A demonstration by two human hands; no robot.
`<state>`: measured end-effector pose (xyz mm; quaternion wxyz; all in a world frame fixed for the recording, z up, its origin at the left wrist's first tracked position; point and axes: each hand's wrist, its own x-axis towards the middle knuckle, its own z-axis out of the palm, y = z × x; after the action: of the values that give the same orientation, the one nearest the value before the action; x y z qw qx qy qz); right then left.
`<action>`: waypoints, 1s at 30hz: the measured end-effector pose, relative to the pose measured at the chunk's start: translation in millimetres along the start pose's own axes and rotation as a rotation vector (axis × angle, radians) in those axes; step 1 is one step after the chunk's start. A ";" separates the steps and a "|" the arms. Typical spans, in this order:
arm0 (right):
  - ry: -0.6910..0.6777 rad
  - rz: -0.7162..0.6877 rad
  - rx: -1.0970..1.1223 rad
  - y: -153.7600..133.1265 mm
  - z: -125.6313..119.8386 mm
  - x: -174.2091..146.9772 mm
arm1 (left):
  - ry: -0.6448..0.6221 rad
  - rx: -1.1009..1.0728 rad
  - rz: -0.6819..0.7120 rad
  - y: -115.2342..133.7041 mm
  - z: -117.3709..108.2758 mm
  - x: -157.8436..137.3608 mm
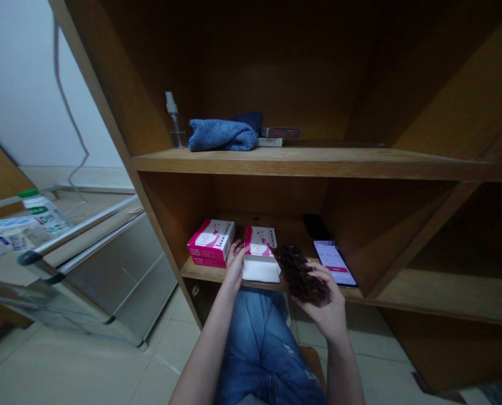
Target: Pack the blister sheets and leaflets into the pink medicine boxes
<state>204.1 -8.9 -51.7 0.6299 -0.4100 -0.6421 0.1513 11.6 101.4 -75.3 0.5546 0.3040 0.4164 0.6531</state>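
Note:
In the head view, my left hand (235, 262) grips the left side of a small pink-and-white carton (259, 241), thumb near its top edge. The carton's white end flap (261, 269) hangs open toward me. My right hand (325, 298) holds a dark brown, ruffled, shiny bundle (300, 274) just right of the flap. Its exact kind is unclear. A larger, closed pink-and-white box (212, 242) sits on the shelf to the left of my left hand. Right of the bundle, a phone (334, 261) lies flat with its screen lit.
A black object (316, 226) lies behind the phone. The upper shelf (318, 163) bears a clear spray bottle (176, 124), a folded blue towel (223, 135) and flat boxes (278, 135). To the left stands a metal-framed cart (107, 270) with a white green-capped bottle (44, 212).

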 end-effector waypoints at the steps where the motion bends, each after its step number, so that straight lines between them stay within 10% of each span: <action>1: 0.023 -0.020 -0.058 2.4 -3.2 3.5 | 0.009 0.031 0.015 0.3 0.5 0.2; 11: -0.297 -0.077 -0.650 60.5 -12.1 44.8 | -0.040 0.445 0.275 -2.7 -8.0 15.0; 23: -0.555 0.064 -0.700 64.6 14.6 65.0 | -0.106 0.895 0.334 8.8 -12.1 15.9; 30: -0.437 0.024 -0.641 46.2 17.7 62.7 | -0.065 0.810 0.469 0.2 -12.3 12.2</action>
<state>211.2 70.3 -44.4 0.3163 -0.5517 -0.7710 0.0339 -1.5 110.7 -81.7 0.2417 0.6022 0.5402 0.5358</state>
